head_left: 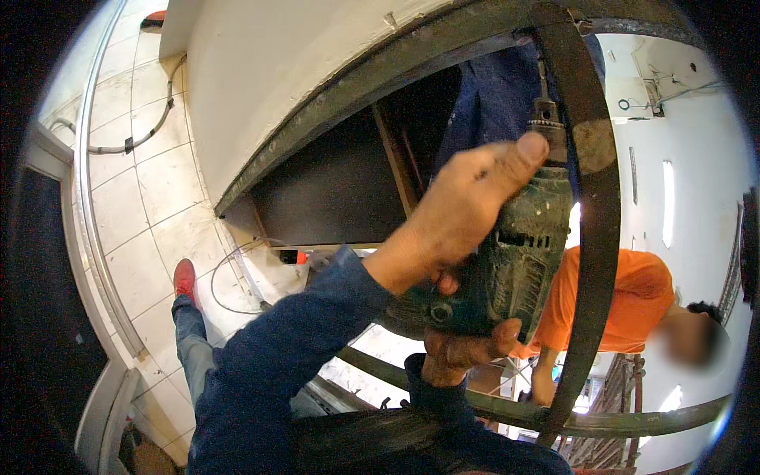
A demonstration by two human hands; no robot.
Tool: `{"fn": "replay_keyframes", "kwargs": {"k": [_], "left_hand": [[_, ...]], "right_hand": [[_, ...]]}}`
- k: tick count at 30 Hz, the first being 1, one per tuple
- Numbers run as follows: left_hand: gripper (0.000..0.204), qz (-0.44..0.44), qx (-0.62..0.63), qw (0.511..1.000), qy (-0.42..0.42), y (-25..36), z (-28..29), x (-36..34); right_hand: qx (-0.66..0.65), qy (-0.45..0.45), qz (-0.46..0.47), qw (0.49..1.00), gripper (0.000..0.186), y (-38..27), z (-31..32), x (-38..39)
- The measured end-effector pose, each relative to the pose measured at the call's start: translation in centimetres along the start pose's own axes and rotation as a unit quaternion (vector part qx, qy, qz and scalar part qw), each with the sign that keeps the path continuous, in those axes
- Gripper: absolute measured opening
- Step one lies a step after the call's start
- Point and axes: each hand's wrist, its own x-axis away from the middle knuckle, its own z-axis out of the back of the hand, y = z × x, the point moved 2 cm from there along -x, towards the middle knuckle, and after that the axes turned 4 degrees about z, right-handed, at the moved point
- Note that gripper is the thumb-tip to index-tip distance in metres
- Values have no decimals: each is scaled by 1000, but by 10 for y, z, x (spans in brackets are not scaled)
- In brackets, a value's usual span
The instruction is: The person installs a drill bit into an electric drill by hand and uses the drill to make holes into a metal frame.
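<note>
I hold a worn, dark green power drill (522, 229) in both hands. Its toothed chuck (546, 115) carries a thin drill bit (542, 75), pointing up at a dark metal frame (443, 59). Whether the tip touches the metal I cannot tell. My left hand (467, 194) wraps round the drill's front body, thumb close behind the chuck. My right hand (467, 348) grips the drill's rear end from below; part of its fingers is hidden. A curved flat metal bar (598, 198) runs just right of the drill.
A person in an orange shirt (613, 301) is at the right behind the bar, a hand near it. Dark blue cloth (495, 107) hangs behind the drill. A hose (150, 134) lies on the tiled floor (119, 198), left. Another metal bar (617, 423) crosses the lower right.
</note>
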Motion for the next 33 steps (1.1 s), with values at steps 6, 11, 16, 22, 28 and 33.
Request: {"fn": "replay_keyframes", "kwargs": {"k": [6, 11, 16, 22, 28, 33], "left_hand": [[57, 25, 104, 994, -32, 8, -15, 7], [50, 30, 142, 989, -3, 2, -23, 5], [46, 24, 84, 996, 33, 2, -23, 5], [47, 20, 85, 995, 50, 3, -22, 9], [46, 9, 59, 997, 41, 8, -20, 4], [46, 16, 68, 997, 43, 4, -19, 6]], "right_hand": [[6, 38, 19, 999, 94, 1, 9, 2], [36, 114, 42, 992, 95, -1, 19, 1], [37, 40, -9, 998, 95, -7, 19, 0], [18, 103, 14, 994, 96, 6, 30, 2], [21, 40, -7, 999, 95, -3, 18, -1], [27, 34, -10, 999, 95, -1, 22, 0]]}}
